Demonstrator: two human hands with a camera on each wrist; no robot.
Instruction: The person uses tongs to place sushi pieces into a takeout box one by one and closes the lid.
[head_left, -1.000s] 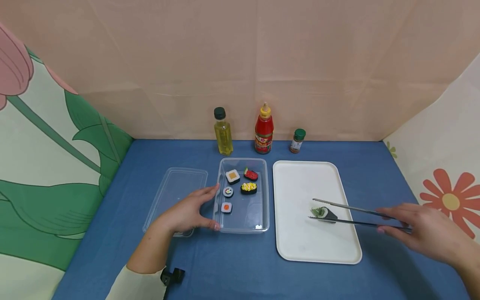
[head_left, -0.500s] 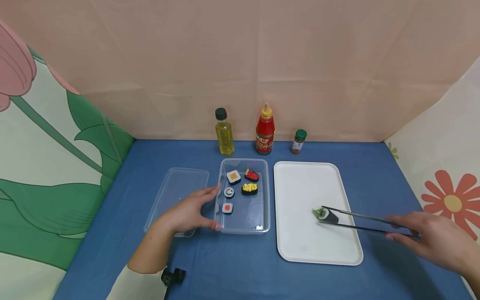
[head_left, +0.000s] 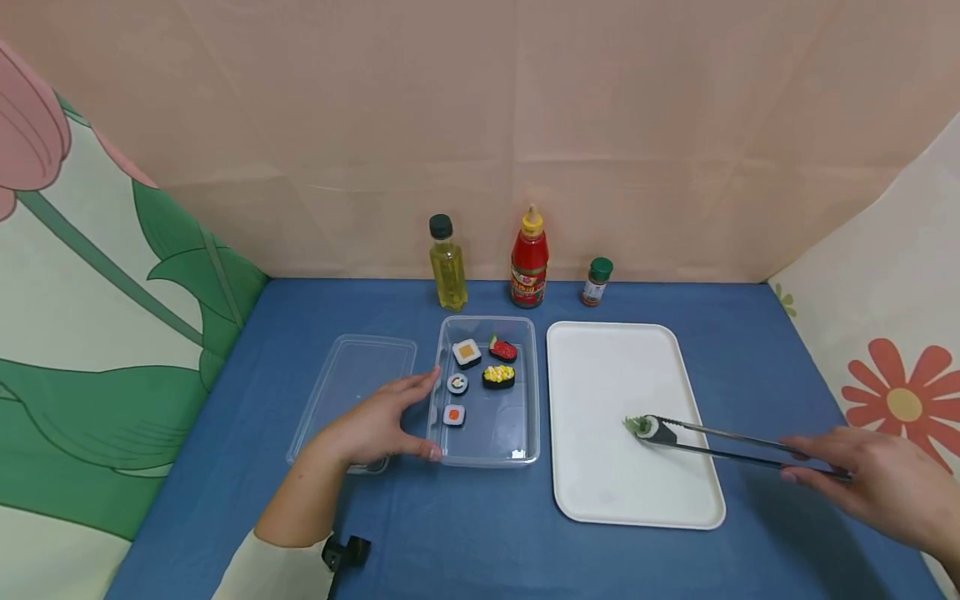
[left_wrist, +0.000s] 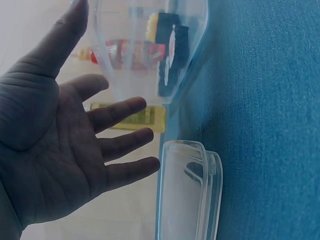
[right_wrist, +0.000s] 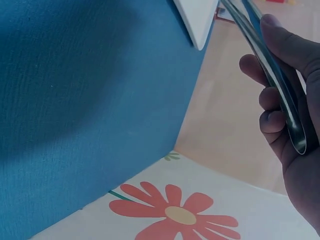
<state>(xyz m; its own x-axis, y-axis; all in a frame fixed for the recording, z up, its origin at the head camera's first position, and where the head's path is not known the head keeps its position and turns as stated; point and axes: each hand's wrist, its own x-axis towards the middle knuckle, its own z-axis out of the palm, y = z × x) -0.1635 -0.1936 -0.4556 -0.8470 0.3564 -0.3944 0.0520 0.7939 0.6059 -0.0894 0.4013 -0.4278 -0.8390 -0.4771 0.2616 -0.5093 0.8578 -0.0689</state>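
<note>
My right hand (head_left: 873, 479) grips metal tongs (right_wrist: 272, 70) over the right part of the white tray (head_left: 622, 492). The tips of the tongs are closed about a dark cone-shaped sushi roll (head_left: 658, 432) with a green leafy end; whether it touches the tray I cannot tell. My left hand (head_left: 378, 425) rests with spread, relaxed fingers at the left wall of a clear plastic container (head_left: 495, 442). In the container are several sushi pieces, among them a yellow-topped one (head_left: 498, 377), a red-topped one (head_left: 502, 348) and a small orange-centred roll (head_left: 453, 415).
A clear lid (head_left: 360, 358) lies left of the container, partly under my left forearm. Behind stand an oil bottle (head_left: 448, 271), a red sauce bottle (head_left: 528, 262) and a small green-capped jar (head_left: 596, 283). A blue cloth (head_left: 465, 542) covers the table.
The tongs have shifted right and narrowed from spread arms beside the sushi roll to tips pressed against it. My left hand stays at the container.
</note>
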